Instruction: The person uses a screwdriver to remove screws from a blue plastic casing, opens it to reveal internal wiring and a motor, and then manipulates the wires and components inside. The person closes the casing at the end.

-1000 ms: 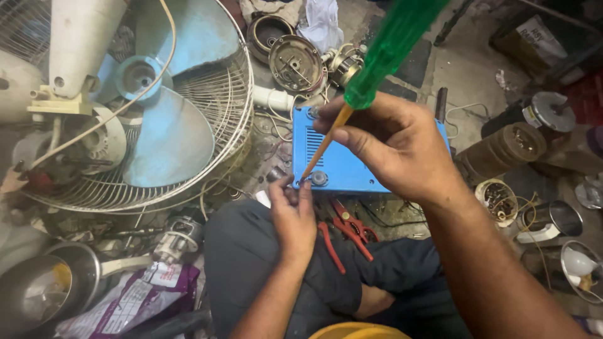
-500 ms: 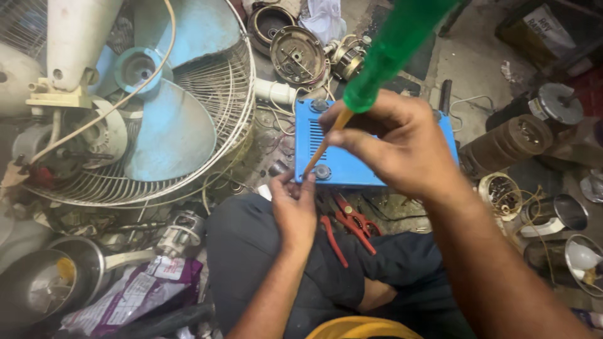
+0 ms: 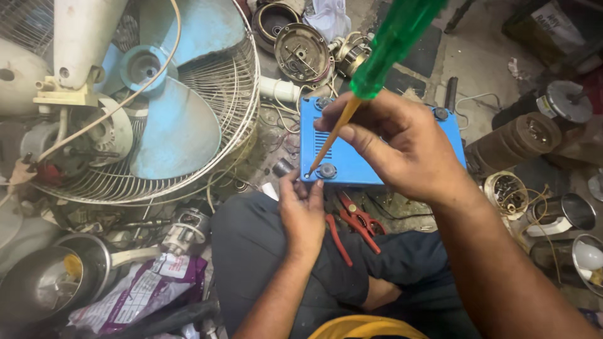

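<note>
Blue box — lies flat just ahead of both hands. Screwdriver, green handle, shaft slanting down-left to the near corner, gripped by right hand. Left hand — nearer, fingers pinched at that corner. Red pliers beside it; fan off left.
</note>
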